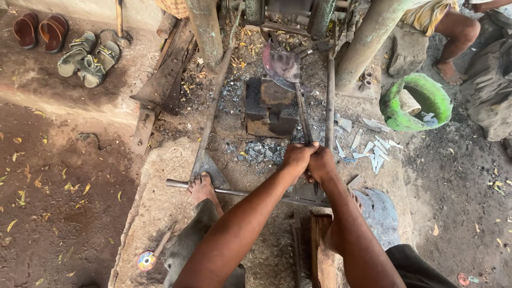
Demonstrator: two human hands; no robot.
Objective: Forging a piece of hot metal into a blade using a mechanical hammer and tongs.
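Note:
Both my hands grip the handles of long iron tongs (303, 116). My left hand (297, 158) and my right hand (321, 164) are closed side by side on the handle ends. The tongs reach away to a flat, curved metal blade piece (281, 66) held above a dark iron anvil block (269, 106). My left foot (202, 188) rests on a long metal rod (234, 191) lying across the stone slab.
A green tub (397, 109) stands at the right, with metal offcuts (373, 149) beside it. Another person's leg (453, 37) is at the top right. Two pairs of sandals (64, 45) lie at the top left. A wooden block (320, 250) sits near my knees.

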